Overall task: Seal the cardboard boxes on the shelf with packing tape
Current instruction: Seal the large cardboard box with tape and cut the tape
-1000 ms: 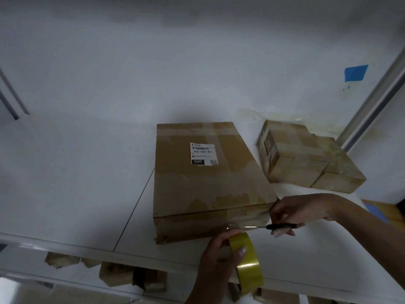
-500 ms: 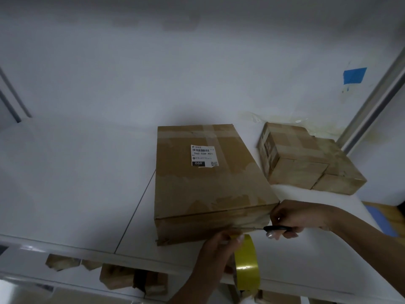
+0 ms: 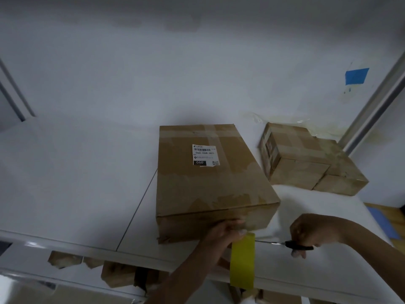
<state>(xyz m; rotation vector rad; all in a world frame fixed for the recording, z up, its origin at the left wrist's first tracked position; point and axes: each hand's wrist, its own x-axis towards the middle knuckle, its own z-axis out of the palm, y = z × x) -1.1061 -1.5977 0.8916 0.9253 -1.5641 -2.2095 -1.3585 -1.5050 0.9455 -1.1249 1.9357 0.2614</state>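
Your left hand (image 3: 221, 234) sits against the near front face of the large cardboard box (image 3: 210, 183), fingers curled round the yellow tape roll (image 3: 242, 262). The roll hangs edge-on just below the right half of that face. The fingertips seem to press the strip onto the cardboard, which would explain holding the roll so close. Just right of the box's front corner, your right hand (image 3: 311, 232) is closed round the black handles of the scissors (image 3: 285, 243). Their blades point left toward the roll, the tips almost at its edge; whether the blades are parted is too blurred to tell. I judge you are at the cut, with the roll held so the blades meet a stretched strip rather than a slack one. The strip itself is hard to make out. The box lies flat on the white shelf (image 3: 65, 194), its label (image 3: 205, 154) on top, toward the back. Behind it and to the right, apart from it, stands a cluster of smaller taped boxes (image 3: 306, 159); they look sealed, though I cannot be sure. Below the box, under the shelf's front edge, more cardboard (image 3: 118, 273) shows. Mind the blade tips near your left fingers.
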